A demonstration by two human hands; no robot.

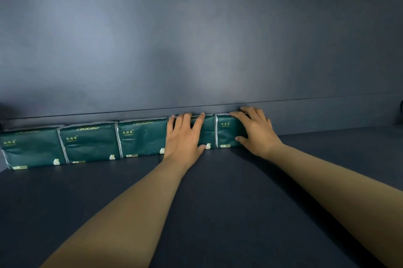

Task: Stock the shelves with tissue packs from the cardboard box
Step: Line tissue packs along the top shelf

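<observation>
Five tissue packs are counted in a single row along the back edge of the shelf, standing against the rear wall from the left corner towards the middle. The fourth pack is pressed by the left hand with fingers spread flat. The fifth pack is held by the right hand, fingers over its top and thumb on its front. The right stretch of the shelf remains unstocked. No cardboard box is in view, so the remaining stock cannot be judged.
</observation>
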